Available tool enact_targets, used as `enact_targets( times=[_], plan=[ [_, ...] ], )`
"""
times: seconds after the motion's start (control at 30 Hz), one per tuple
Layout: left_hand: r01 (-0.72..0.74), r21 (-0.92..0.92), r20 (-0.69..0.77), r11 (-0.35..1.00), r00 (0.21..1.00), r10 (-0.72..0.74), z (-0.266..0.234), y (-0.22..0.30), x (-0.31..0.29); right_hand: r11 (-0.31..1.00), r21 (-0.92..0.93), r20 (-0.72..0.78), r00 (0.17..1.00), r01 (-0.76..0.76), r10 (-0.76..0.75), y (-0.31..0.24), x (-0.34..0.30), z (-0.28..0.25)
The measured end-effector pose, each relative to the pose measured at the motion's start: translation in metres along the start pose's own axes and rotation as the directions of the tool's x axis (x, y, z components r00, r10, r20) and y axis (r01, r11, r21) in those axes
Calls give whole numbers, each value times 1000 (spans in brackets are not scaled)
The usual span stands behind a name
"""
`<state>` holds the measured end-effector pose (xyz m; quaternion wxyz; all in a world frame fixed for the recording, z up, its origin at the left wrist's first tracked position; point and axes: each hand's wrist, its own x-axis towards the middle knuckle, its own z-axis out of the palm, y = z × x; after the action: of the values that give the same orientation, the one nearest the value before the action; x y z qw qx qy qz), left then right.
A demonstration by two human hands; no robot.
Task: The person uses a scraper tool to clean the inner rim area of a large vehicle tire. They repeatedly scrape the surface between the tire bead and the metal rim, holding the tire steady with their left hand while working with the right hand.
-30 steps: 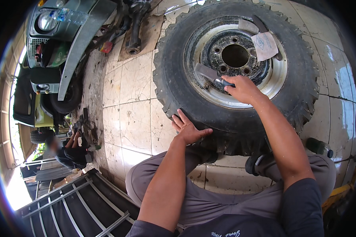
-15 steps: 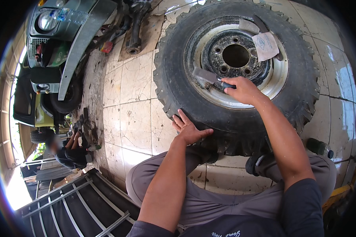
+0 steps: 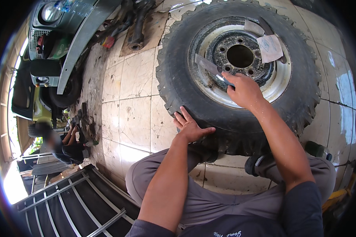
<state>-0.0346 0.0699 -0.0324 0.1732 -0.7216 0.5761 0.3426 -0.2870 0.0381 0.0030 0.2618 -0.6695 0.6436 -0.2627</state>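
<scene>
A large black tyre [image 3: 174, 75] lies flat on the tiles in front of me, mounted on a worn silver wheel rim [image 3: 279, 89] with a dirty black hub plate. My right hand [image 3: 245, 90] is closed around the handle of a scraper [image 3: 207, 65], whose flat blade lies over the left side of the rim. With fingers spread, my left hand [image 3: 192, 128] rests on the tyre's near-left sidewall. A printed beige sheet [image 3: 269, 48], perhaps sandpaper, and a smaller piece [image 3: 254, 27] lie on the rim's far right. A dark, curved flat bar [image 3: 266, 26] is beside them.
A bottle [image 3: 318, 151] lies by my right knee. At left stand a vehicle with a grey bumper [image 3: 77, 49] and a dark metal-framed panel [image 3: 77, 201]. A metal axle part [image 3: 137, 35] lies on cardboard. Another person [image 3: 69, 148] sits at far left.
My right hand has shifted slightly right and forward with the scraper, its index finger now stretched along the tool. The left hand keeps its place on the tyre. The view has shifted slightly.
</scene>
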Motion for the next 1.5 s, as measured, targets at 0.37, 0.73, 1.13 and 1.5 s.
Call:
enact_targets(
  times=[0.37,0.73,1.13,1.5],
  plan=[
    [-25,-20,16,999,1000,25,-4,1,-3,956,-291,166,986,33,17,-40,-17,0],
    [-44,-48,4,998,999,45,-2,-2,-5,932,-361,181,981,2,68,-61,-21,7],
    [-62,-74,9,995,998,63,-6,-2,-6,951,-310,104,995,24,9,-74,-22,6],
    [-60,-67,13,996,998,61,-6,-2,-6,966,-260,68,997,-18,36,-63,-19,2]
  ],
)
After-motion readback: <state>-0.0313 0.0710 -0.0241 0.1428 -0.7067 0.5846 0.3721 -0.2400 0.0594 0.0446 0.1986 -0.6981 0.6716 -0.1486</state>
